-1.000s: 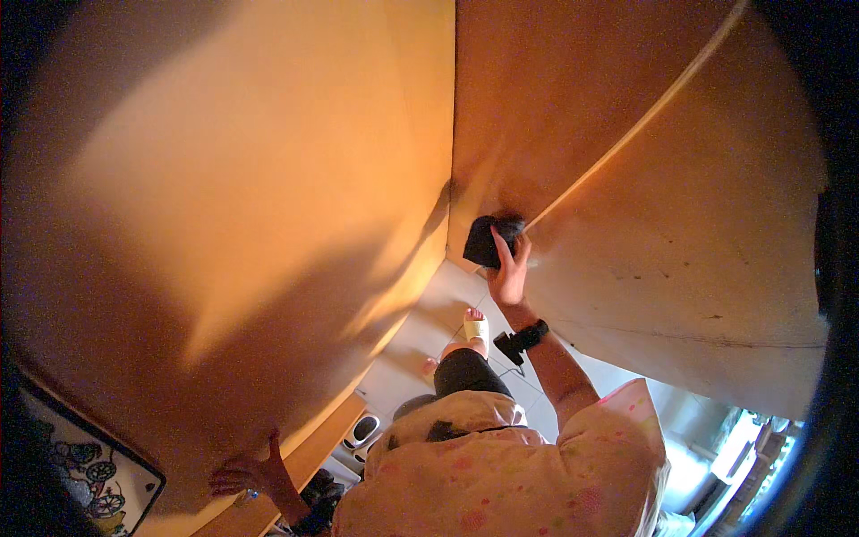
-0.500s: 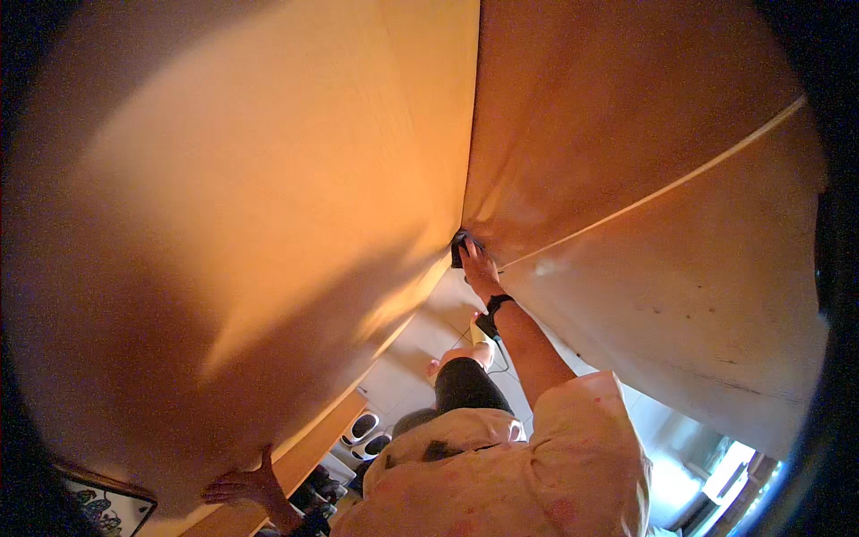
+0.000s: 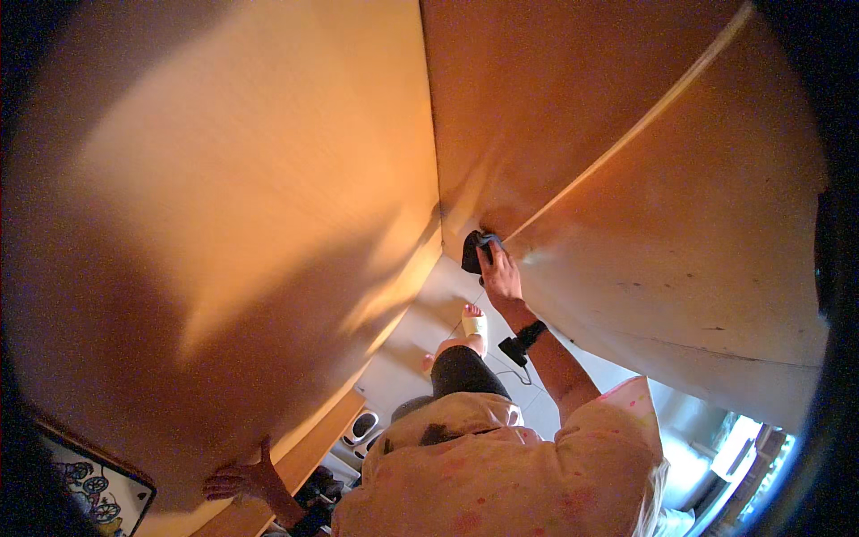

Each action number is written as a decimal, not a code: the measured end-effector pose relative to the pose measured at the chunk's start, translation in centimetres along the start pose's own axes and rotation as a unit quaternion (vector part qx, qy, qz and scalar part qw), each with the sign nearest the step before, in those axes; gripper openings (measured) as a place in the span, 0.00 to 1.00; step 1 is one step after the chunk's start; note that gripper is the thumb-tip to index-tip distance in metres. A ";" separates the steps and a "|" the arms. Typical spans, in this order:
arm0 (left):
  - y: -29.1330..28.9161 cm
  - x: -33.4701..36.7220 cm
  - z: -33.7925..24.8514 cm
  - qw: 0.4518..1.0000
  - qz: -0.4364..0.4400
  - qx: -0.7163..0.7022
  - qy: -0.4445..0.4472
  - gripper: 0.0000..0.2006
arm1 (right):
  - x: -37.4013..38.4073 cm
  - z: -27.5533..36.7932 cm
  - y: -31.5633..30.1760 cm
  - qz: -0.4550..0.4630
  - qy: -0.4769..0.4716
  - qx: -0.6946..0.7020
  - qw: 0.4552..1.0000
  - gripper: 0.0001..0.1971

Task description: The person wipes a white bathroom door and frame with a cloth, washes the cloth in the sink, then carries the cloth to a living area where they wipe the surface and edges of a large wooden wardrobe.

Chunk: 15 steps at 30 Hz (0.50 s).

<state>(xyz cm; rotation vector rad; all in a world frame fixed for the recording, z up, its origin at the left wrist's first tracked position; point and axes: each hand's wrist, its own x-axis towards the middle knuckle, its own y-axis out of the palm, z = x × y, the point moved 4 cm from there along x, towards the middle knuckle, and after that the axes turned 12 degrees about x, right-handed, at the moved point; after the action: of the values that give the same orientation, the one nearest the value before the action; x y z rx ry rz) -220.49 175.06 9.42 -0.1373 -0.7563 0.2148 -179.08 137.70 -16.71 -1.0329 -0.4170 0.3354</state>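
Note:
My right hand [image 3: 504,277] is closed around a crumpled dark cloth [image 3: 475,252]. It presses the cloth to the right-hand wall [image 3: 582,107], low down and a little right of the corner. A pale line [image 3: 608,154] runs across this wall and meets the hand. At the lower left, my left hand [image 3: 246,481] lies spread against the left-hand wall [image 3: 259,161], beside the edge of a wooden ledge [image 3: 309,447]. A black strap device [image 3: 522,344] sits on my right wrist.
A framed picture [image 3: 94,483] hangs near my left hand. Below the ledge are shoes [image 3: 361,428] and other dark items. My foot in a pale slipper [image 3: 474,324] stands on the tiled floor [image 3: 429,307]. Dark marks dot the right wall. A bright opening [image 3: 734,456] shows at the lower right.
My right hand and the cloth have moved out of the corner, rightward along the right wall. The view has shifted somewhat. My left hand stays on the left wall.

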 end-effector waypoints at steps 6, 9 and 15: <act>0.6 -0.7 0.8 0.999 -0.020 -0.025 0.010 0.70 | 1.0 -2.9 7.4 0.058 -0.035 -0.059 0.996 0.23; 0.9 -0.8 0.2 1.000 0.009 -0.006 -0.015 0.70 | 1.4 -5.8 11.8 0.099 0.099 0.031 0.990 0.21; 0.3 0.7 -0.8 0.998 -0.050 -0.007 0.029 0.70 | 0.0 -4.0 8.4 0.040 -0.017 -0.017 0.999 0.22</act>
<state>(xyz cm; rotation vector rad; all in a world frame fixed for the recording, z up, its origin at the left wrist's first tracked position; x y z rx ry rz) -219.52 175.44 9.26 -0.1187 -0.7054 0.1100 -177.79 138.70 -25.87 -1.0810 -0.4141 0.4201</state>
